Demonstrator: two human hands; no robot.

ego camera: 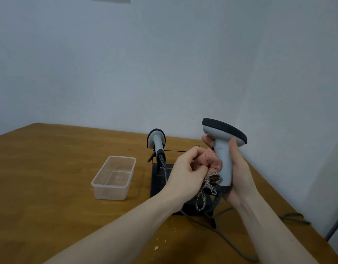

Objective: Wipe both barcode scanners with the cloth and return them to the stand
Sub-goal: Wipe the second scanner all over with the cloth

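My right hand grips the handle of a grey barcode scanner with a black head, held upright above the table. My left hand holds a bunched pink cloth against the left side of that handle. A braided cord hangs in a loop from the scanner's base. A second grey scanner hangs head up on the black stand, behind and left of my hands. The stand's right part is hidden by my hands.
A clear plastic container sits left of the stand on the wooden table. Grey cables trail over the table near its right edge. A pale wall rises close behind the table. Crumbs lie near the front.
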